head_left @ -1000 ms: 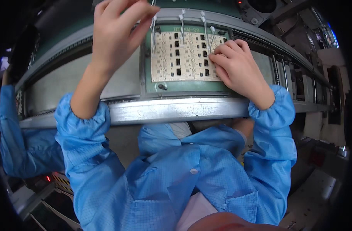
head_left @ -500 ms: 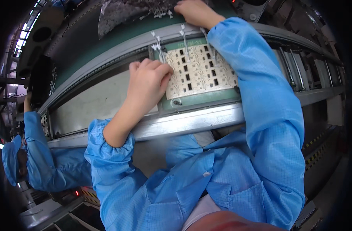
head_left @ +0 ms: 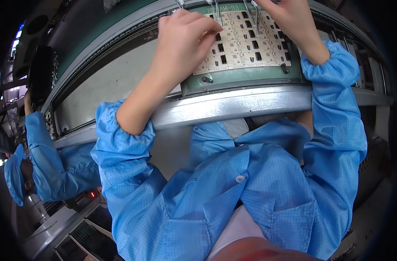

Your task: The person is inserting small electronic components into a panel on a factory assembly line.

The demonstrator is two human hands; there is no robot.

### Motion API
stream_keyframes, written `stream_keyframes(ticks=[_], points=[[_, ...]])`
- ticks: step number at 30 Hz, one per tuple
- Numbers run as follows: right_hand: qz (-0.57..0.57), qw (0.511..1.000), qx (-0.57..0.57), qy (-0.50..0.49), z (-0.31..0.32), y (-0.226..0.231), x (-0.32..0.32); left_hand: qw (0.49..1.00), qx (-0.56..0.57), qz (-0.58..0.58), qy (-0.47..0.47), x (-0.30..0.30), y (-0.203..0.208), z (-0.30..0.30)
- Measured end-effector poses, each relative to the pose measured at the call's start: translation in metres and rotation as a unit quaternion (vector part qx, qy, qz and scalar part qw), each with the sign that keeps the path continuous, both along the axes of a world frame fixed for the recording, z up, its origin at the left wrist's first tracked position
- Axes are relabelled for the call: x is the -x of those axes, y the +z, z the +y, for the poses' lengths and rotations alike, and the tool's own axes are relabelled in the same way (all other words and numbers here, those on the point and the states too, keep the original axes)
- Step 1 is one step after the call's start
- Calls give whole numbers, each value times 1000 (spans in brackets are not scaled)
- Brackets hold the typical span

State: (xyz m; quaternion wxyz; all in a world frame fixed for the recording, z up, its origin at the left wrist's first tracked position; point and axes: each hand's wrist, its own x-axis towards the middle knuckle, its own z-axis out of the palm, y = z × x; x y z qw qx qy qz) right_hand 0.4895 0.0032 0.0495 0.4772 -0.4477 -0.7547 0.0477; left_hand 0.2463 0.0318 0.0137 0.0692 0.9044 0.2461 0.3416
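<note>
- Head view, only one there is: everything sits around the pale circuit panel [head_left: 242, 41], a cream sheet of small boards with black parts dotted in rows.
- The panel lies in a green carrier frame [head_left: 246, 78], which is really the one container here. It holds the panel and nothing else I can make out, and two dark knobs poke up from its near lip.
- Left hand [head_left: 181, 41] is curled over the panel's left edge, fingers bunched and pressed together, tips down on the boards. Could be pinching a small part, but I honestly can't tell.
- Right hand [head_left: 290, 19] is at the panel's far right corner, fingers closed around thin metal pins [head_left: 255, 17] sticking up there. The top of the hand is cut off by the frame edge.
- The carrier rides on a silver rail [head_left: 233, 104], just nearer than the panel.
- A co-worker's blue sleeve [head_left: 46, 161] is well off to the panel's left.
- Risk, my guess: the left wrist leaning across populated boards could nudge a loose part out of its slot, and tugging those pins sideways might bend them or lift the panel in its frame.
</note>
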Motion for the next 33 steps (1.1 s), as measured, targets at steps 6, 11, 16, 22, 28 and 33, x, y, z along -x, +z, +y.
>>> stream_keyframes(ticks=[6, 11, 16, 22, 28, 33], points=[[51, 998, 20, -39, -13, -12, -35, 991, 70, 114, -16, -29, 22, -2], [87, 994, 47, -41, -23, -29, -48, 981, 95, 168, 33, -33, 20, 7], [165, 982, 92, -1, -21, -42, -51, 970, 107, 186, 113, -37, 34, -15], [155, 984, 81, -16, -22, -36, -50, 965, 142, 154, 161, -35, 33, -23], [136, 988, 68, -36, -22, -30, -51, 964, 89, 176, 176, -42, 36, -29], [165, 981, 97, -26, -19, -30, -47, 968, 25, 184, 170, -36, 36, -31]])
